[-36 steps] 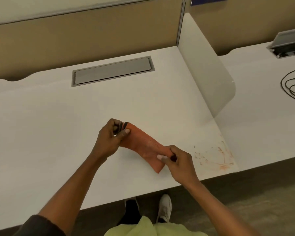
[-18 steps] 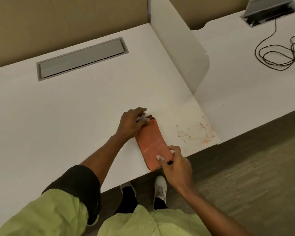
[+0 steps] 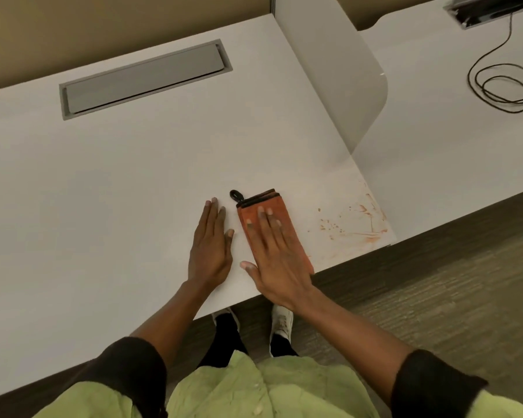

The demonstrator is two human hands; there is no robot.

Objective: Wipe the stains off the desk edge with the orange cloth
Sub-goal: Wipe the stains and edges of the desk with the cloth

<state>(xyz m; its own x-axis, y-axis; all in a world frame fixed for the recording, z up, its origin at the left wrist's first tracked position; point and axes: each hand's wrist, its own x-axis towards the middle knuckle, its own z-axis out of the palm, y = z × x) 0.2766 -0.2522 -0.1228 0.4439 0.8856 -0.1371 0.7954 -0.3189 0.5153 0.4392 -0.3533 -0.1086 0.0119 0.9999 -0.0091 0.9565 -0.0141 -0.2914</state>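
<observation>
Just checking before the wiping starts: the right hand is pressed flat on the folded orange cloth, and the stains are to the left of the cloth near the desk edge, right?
Not quite. In the head view the stains lie to the right of the orange cloth, near the desk edge. The rest holds: the right hand is pressed flat on the folded cloth.

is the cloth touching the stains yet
Apart. The head view shows bare white desk between the cloth, pressed flat under the right hand, and the nearest stains to its right.
</observation>
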